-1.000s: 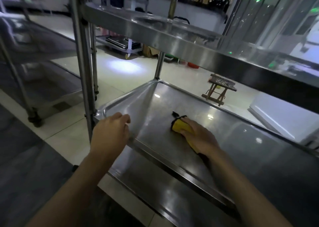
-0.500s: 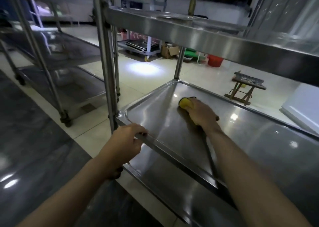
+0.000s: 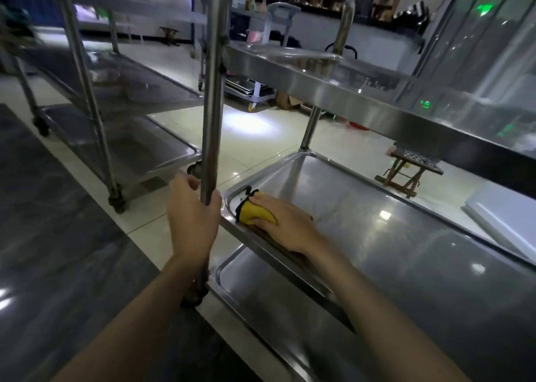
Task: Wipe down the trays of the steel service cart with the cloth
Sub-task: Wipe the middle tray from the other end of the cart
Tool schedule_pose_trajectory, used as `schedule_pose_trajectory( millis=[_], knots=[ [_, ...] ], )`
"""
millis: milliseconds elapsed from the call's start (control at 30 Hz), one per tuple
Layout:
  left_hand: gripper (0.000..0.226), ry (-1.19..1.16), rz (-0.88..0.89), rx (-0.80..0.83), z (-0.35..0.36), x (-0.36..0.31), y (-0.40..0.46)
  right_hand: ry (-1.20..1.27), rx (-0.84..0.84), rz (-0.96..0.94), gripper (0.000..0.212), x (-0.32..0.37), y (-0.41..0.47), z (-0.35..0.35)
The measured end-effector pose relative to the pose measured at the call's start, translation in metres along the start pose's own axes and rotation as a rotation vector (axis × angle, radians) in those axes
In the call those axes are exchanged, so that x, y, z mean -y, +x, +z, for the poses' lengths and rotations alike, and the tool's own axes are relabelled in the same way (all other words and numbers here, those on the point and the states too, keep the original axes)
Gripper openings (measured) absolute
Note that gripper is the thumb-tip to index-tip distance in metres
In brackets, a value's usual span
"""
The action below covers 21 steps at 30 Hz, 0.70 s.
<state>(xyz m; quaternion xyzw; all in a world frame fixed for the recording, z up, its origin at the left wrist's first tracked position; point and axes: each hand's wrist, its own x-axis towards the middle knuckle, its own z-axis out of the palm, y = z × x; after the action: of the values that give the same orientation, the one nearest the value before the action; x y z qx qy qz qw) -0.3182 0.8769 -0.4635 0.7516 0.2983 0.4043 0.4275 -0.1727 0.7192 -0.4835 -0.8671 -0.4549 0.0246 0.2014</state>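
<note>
The steel service cart has a middle tray (image 3: 391, 230), a top tray (image 3: 333, 88) above it and a bottom tray (image 3: 275, 303) below. A yellow cloth with a dark edge (image 3: 253, 211) lies in the near left corner of the middle tray. My right hand (image 3: 281, 222) presses flat on the cloth, fingers straight, covering most of it. My left hand (image 3: 193, 216) grips the cart's near corner post (image 3: 213, 106) just above the middle tray's corner.
A second steel cart (image 3: 116, 114) with several trays stands to the left on the tiled floor. A small wooden stool (image 3: 412, 170) is behind the cart at the right. A white panel (image 3: 504, 219) lies on the floor at far right. A wheeled trolley (image 3: 255, 91) sits farther back.
My right hand slid the cloth from the tray's middle to its near left corner. My left hand moved from the tray's front rim up onto the corner post.
</note>
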Motion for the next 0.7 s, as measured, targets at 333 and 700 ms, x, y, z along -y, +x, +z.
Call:
schedule_pose_trajectory(
  millis=[333,700],
  knots=[
    [0.019,-0.177,0.006,0.263,0.033,0.012,0.051,0.013,-0.075,0.296,0.059,-0.053,0.018,-0.026],
    [0.023,-0.116,0.031,0.273,0.043,0.020,0.060,-0.019,-0.233,0.404,0.039,-0.091,0.118,-0.026]
  ],
)
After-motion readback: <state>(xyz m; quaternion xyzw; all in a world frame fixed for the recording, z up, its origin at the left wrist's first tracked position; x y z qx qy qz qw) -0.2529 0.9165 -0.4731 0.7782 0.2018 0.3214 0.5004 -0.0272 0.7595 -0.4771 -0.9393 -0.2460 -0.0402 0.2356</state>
